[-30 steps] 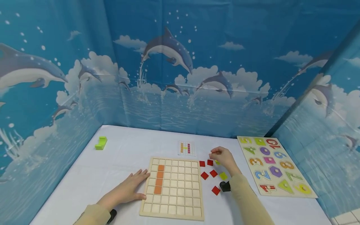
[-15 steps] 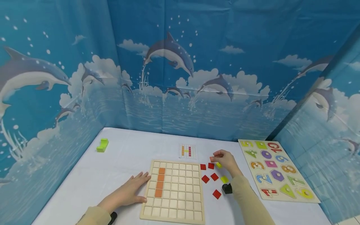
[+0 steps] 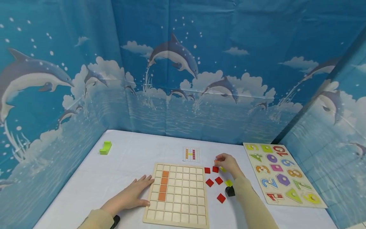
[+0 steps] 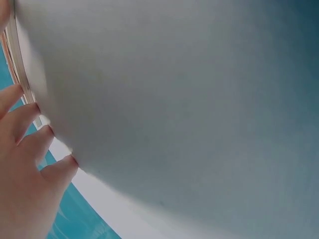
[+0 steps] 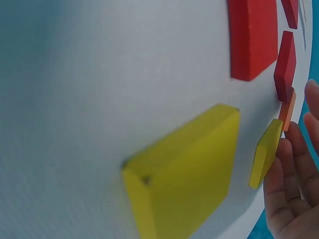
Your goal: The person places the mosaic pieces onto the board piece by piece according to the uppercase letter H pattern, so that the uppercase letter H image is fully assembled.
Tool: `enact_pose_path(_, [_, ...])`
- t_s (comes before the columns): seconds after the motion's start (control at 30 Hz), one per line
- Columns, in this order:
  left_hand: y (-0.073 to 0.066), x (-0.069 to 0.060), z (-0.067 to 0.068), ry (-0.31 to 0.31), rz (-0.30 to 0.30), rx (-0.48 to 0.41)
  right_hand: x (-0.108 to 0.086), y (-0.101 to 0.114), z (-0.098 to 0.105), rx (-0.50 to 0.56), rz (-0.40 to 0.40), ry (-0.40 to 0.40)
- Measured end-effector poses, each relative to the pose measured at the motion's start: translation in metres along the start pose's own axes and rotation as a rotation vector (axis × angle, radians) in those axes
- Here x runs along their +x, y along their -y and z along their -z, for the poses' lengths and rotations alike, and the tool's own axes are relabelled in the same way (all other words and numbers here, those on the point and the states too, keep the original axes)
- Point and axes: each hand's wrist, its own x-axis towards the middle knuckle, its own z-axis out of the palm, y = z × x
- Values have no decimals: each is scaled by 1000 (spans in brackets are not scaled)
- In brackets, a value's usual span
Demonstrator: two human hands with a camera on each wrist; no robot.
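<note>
Okay, right hand [image 3: 228, 163] is at the far right of the wooden grid board [image 3: 185, 191], fingertips on a loose orange tile [image 3: 216, 163]; can't tell whether it's clamped between thumb and finger or just touched. That tile sits just beyond a red one; right wrist view puts it between that red and a yellow, the lower fingers curving in beside the yellow. Left hand [image 3: 132, 194] has fingers spread apart, nothing clamped, tips and thumb against the board's left edge. In the grid, four orange tiles [image 3: 164, 181] fill rows two to five of the second column from left. Loose on the white cloth [image 3: 143, 149] right of the board: five red tiles [image 3: 210, 182], two yellow tiles [image 3: 228, 183], one partly under the right hand. Pattern card [image 3: 192, 154] behind the board, number puzzle [image 3: 283, 173] far right, green block [image 3: 105, 148] far left, dolphin curtain [image 3: 186, 111] around the back and sides.
</note>
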Motion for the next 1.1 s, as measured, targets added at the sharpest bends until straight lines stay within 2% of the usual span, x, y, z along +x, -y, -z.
enact_pose_path(0.27, [0, 0, 1, -4, -1, 5, -1, 2, -1, -40, 9, -17])
enact_pose_path(0.5, [-3, -3, 2, 2, -9, -6, 3, -3, -1, -137, 10, 3])
enact_pose_path(0.83, [-5, -3, 3, 3, -12, -15, 1, -4, 1, -134, -17, -13])
enact_pose_path(1.1, [-4, -3, 3, -1, -11, -16, 0, -10, 6, -64, -7, -61])
